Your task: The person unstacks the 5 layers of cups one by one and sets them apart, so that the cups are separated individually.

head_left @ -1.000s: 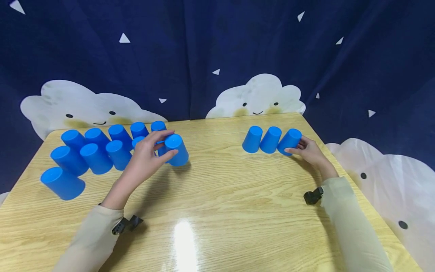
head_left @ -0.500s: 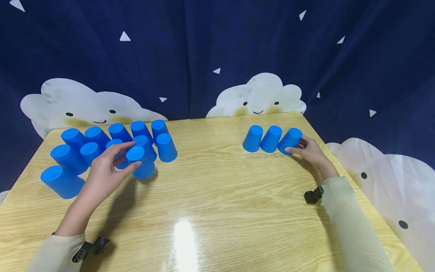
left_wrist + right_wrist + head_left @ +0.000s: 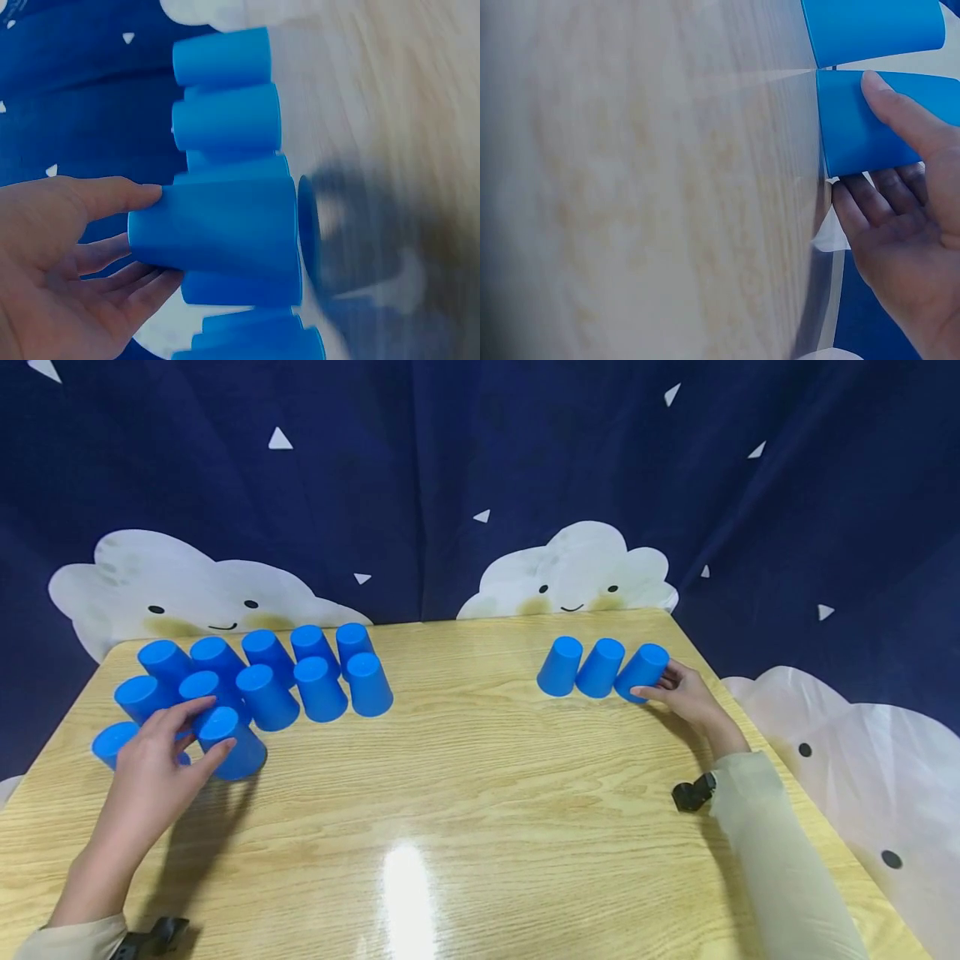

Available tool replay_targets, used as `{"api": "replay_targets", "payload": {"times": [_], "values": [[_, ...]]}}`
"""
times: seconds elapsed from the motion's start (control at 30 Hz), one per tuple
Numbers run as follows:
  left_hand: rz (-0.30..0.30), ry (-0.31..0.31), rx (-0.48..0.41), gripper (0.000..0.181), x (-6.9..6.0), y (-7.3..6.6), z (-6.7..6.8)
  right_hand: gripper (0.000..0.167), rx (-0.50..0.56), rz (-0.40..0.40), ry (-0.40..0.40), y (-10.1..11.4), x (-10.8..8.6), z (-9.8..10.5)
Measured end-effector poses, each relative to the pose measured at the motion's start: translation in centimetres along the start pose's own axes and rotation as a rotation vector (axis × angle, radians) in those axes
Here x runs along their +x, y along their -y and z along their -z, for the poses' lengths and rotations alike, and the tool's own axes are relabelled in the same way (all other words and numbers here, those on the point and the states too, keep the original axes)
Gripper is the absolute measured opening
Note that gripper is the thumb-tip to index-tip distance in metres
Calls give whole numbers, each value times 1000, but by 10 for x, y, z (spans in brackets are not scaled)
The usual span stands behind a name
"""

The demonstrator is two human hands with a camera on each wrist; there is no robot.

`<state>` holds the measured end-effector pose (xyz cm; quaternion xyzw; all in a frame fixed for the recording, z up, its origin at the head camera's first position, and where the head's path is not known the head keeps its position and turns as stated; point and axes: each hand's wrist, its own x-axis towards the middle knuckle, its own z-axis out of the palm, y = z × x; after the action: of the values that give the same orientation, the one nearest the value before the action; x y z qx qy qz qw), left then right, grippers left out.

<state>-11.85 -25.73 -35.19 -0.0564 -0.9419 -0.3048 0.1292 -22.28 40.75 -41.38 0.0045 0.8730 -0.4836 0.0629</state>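
Observation:
In the head view, my left hand (image 3: pixel 153 768) pinches a blue plastic cup (image 3: pixel 234 750) near its top, between thumb and fingers. This cup is upside down, in front of a group of matching cups (image 3: pixel 267 700). The left wrist view shows the held cup (image 3: pixel 217 229) with a thin dark gap between its rim and its reflection. On the far right, my right hand (image 3: pixel 690 695) holds the end blue cup (image 3: pixel 641 673) of a short row. There, the thumb lies on the near side of the cup (image 3: pixel 862 124) and the fingers are behind and under it.
Two upside-down cups (image 3: pixel 559 667) stand left of the right hand's cup. Partly hidden behind the left hand is a front-left cup (image 3: pixel 114 742). The wooden table (image 3: pixel 480 793) ends at a dark blue curtain (image 3: pixel 480 435) with cloud prints.
My left hand has carried its cup leftward and nearer, from the right end of the left group to its front-left part. The right hand stays on its cup.

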Motion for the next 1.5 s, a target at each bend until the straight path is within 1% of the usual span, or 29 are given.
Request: {"api": "replay_targets", "payload": {"times": [0.17,0.37,0.6,0.9,1.03,1.17,1.3,1.5], "values": [[38,13,38,60,-4,10,4,80,4,3,-11,1,-1,0],[65,22,58,59,-5,15,3,79,-5,-3,-1,1,-1,0],[92,13,86,58,-5,15,4,77,-2,-2,0,-1,1,0],[100,-12,122,59,-4,12,3,79,-16,-8,-1,-1,1,0],[94,-36,122,60,-4,7,3,78,-13,-2,-1,-3,2,1],[66,-67,113,60,-3,-1,4,79,-15,-6,-3,-3,2,1],[41,-76,98,59,0,-13,3,80,-5,-6,-3,-1,1,1],[2,-78,66,59,6,-33,-6,81,-1,-9,-3,-2,1,1]]}}
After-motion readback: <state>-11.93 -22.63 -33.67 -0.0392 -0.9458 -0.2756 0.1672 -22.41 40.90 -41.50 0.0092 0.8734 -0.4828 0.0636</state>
